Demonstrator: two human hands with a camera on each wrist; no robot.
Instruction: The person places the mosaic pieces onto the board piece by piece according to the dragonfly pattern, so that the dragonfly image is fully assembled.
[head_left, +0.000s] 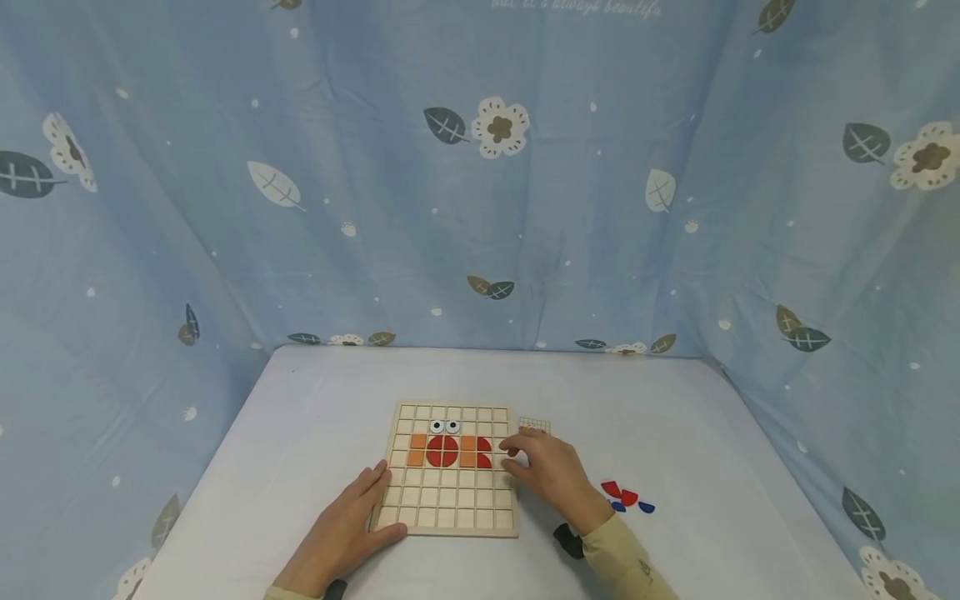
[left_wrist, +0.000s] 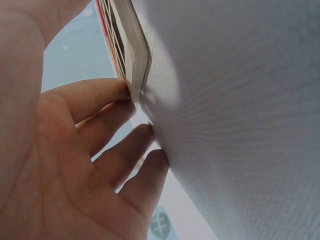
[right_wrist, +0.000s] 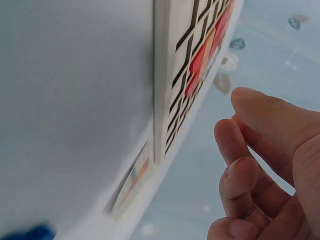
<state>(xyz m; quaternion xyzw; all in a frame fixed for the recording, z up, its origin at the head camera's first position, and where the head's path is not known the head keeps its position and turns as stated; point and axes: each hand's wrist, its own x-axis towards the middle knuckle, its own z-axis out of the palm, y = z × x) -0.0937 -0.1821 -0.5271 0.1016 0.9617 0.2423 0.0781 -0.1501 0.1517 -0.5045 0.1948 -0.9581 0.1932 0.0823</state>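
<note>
The grid board (head_left: 446, 500) is lying flat on the white table (head_left: 337, 417), and the left hand (head_left: 341, 529) is bracing its near left corner, fingers loosely extended against the left side and thumb spread to the near edge. The right hand (head_left: 555, 471) is hovering over the board's right side, fingers softly bent, a small gap showing between thumb and index finger, and it is gripping nothing. Inside the grid, two eye pieces (head_left: 437, 426) are sitting above a red disc (head_left: 435, 450), with orange pieces (head_left: 468, 459) flanking it and two red curved pieces (head_left: 483, 460) lying farther right. A small card (head_left: 535, 422) is lying just beyond the board's right edge, partly hidden by the right hand. Loose red pieces (head_left: 628, 497) and blue pieces (head_left: 647, 507) are lying together near the right forearm.
</note>
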